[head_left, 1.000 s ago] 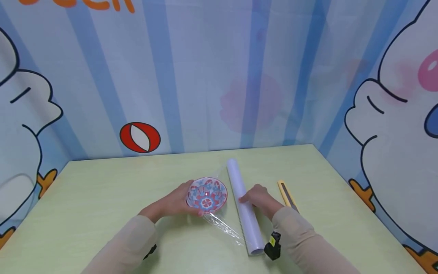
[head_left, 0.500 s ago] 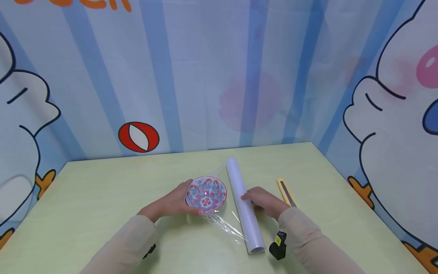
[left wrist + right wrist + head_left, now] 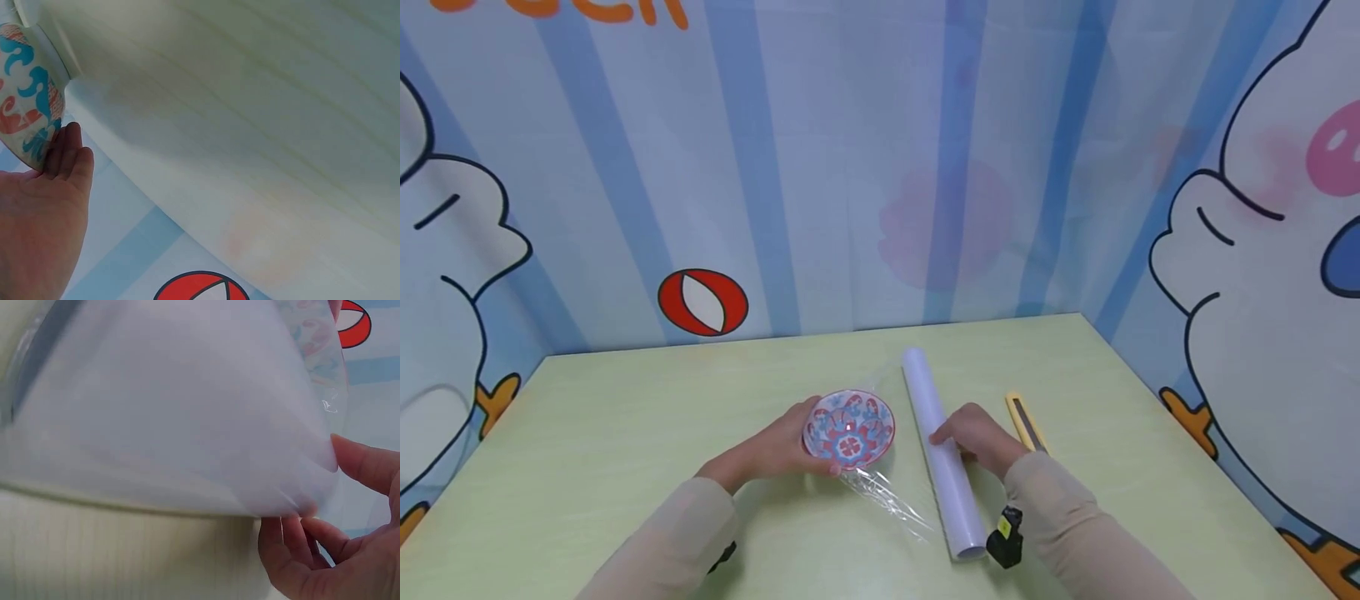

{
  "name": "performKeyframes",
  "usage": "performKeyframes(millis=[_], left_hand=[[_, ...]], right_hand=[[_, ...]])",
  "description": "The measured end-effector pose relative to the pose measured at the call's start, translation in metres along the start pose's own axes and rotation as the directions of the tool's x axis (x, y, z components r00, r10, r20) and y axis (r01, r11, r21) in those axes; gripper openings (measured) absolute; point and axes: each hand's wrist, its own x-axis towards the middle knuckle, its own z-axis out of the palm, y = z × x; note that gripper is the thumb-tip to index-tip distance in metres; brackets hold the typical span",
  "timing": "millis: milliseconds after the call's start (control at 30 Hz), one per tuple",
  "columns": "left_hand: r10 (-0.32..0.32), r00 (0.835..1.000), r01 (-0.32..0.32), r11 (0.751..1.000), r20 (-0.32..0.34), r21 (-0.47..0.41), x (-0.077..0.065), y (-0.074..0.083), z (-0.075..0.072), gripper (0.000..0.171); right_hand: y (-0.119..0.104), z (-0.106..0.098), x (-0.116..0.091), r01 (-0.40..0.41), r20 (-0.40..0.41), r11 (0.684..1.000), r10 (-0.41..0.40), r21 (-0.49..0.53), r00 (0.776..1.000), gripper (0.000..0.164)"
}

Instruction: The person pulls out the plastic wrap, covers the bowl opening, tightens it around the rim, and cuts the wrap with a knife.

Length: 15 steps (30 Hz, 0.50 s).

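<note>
My left hand [image 3: 786,442] grips the side of a small bowl [image 3: 850,427] with a red and blue pattern, tilted so its inside faces up toward the head camera. In the left wrist view its painted outer wall [image 3: 28,94] shows beside the fingers. Clear cling film [image 3: 887,500] stretches from under the bowl toward a long, pale roll of cling film [image 3: 942,458] lying on the table. My right hand [image 3: 981,437] holds the roll near its middle. The right wrist view has the thumb on the roll's surface and the other fingers low against its side.
A yellow utility knife [image 3: 1024,421] lies right of the roll, partly hidden behind the right forearm. The pale green table [image 3: 647,417] ends at a printed blue-striped backdrop [image 3: 850,167]. Bare tabletop extends to the left of the bowl.
The roll has shifted slightly to the right, away from the bowl. My right hand has slid a little rightward over it. The left hand keeps its grip on the bowl.
</note>
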Motion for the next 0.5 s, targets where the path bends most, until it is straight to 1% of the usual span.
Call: performKeyframes(millis=[133, 167, 300, 400, 500], left_hand=[[0.012, 1.0, -0.012, 1.0, -0.004, 0.008, -0.002, 0.0008, -0.0004, 0.105], [0.01, 1.0, -0.01, 1.0, -0.004, 0.006, -0.0024, 0.001, -0.0002, 0.105], [0.004, 1.0, -0.004, 1.0, 0.005, -0.021, -0.003, 0.0017, 0.0012, 0.105], [-0.003, 1.0, 0.003, 1.0, 0.007, -0.019, -0.0033, 0.0018, 0.0019, 0.106], [-0.015, 1.0, 0.015, 1.0, 0.003, -0.005, -0.004, 0.0016, 0.0015, 0.107]], right_hand=[[-0.0003, 0.0009, 0.0014, 0.001, -0.072, 0.995, -0.007, -0.096, 0.997, 0.041], [-0.0003, 0.0009, 0.0014, -0.007, -0.088, 0.993, -0.004, -0.117, 0.996, 0.042], [0.0014, 0.0004, 0.0011, -0.037, -0.12, 0.986, 0.018, -0.165, 0.993, 0.045], [0.0039, -0.0015, -0.0004, -0.025, -0.083, 0.989, 0.013, -0.147, 0.997, 0.047], [0.006, -0.0036, -0.0025, -0.007, -0.01, 0.992, 0.006, -0.124, 1.0, 0.049]])
